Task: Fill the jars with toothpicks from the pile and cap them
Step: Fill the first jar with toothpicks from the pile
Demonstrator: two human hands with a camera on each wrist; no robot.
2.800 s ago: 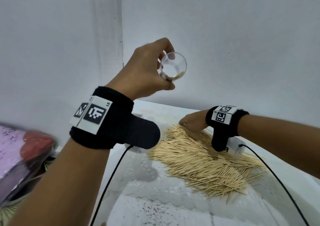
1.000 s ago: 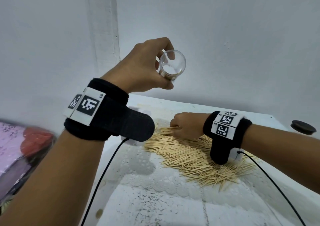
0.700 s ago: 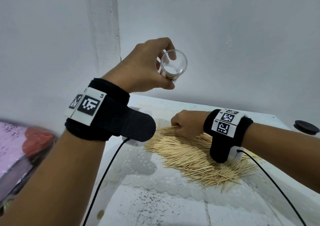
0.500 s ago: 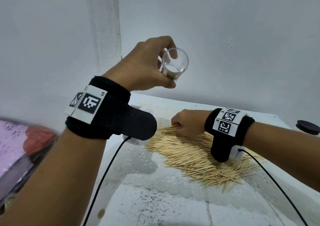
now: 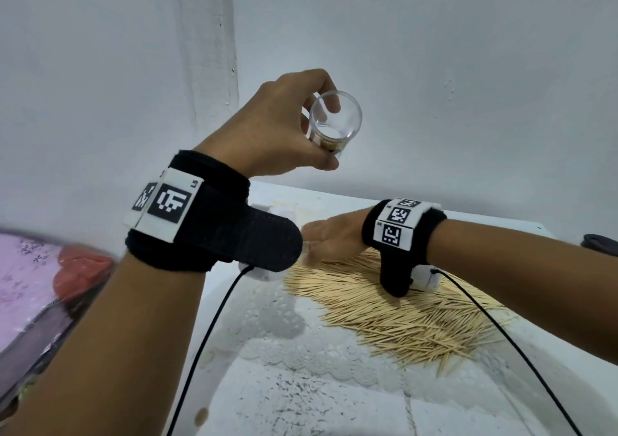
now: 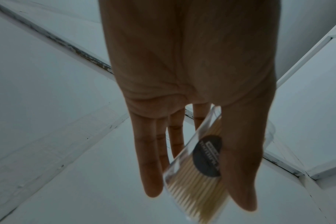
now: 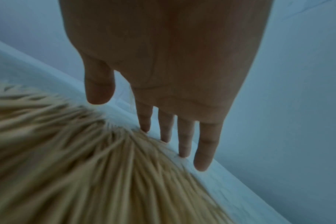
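Note:
My left hand (image 5: 287, 127) holds a small clear jar (image 5: 335, 121) up in the air, mouth tilted toward me, thumb and fingers round its wall. In the left wrist view the jar (image 6: 197, 174) has a dark round label and several toothpicks lying inside. A broad pile of toothpicks (image 5: 394, 308) lies on the white table (image 5: 301, 395). My right hand (image 5: 329, 240) is low over the pile's far left end, fingers straight and spread. In the right wrist view the right hand's fingertips (image 7: 165, 136) touch the toothpicks (image 7: 86, 166) at the edge of the pile and hold nothing.
A dark round cap (image 5: 600, 243) lies at the table's far right edge. A white wall stands close behind the table. Pink and red cloth (image 5: 50, 268) sits off the table's left side. Black cables (image 5: 207, 328) hang from both wrists.
My right hand, which was pinching at the pile with curled fingers, has opened flat and shifted slightly left. The left hand still holds the jar up in about the same place.

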